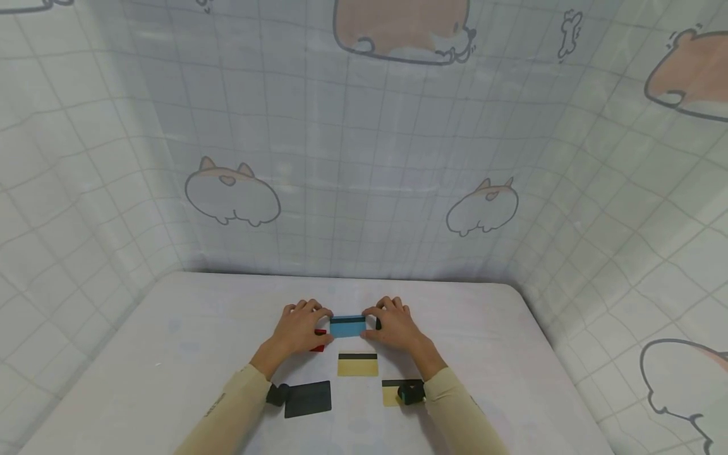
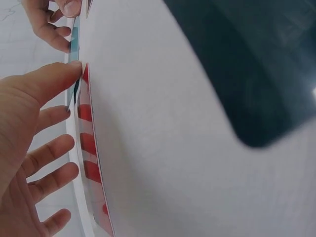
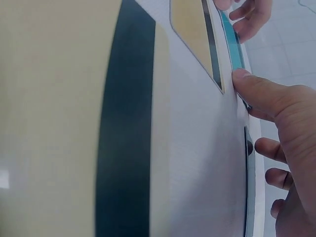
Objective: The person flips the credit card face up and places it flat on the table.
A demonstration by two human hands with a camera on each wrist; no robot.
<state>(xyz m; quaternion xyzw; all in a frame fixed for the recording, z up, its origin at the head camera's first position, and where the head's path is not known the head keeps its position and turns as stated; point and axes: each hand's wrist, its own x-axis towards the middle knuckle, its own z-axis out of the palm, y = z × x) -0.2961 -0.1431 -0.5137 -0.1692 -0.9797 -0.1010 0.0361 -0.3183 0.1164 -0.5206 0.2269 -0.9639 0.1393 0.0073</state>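
Observation:
A blue card (image 1: 347,328) with a dark stripe along its far edge lies across the middle, held by both hands. My left hand (image 1: 296,330) pinches its left end between thumb and index finger, the other fingers spread apart. At the opposite end, the thumb and index finger of my right hand (image 1: 398,325) grip the card the same way. A red-and-white card (image 2: 89,143) lies beside the left hand, mostly hidden by it in the head view. Next to the right fingers is a dark card (image 3: 247,182), seen nearly edge-on in the right wrist view.
Nearer than the blue card lies a gold card (image 1: 357,368) with a dark stripe. A plain dark card (image 1: 308,399) lies by the left forearm. Another gold striped card (image 1: 390,397) is partly covered by the right wrist camera (image 1: 411,392). Patterned curtains surround the white table (image 1: 489,354).

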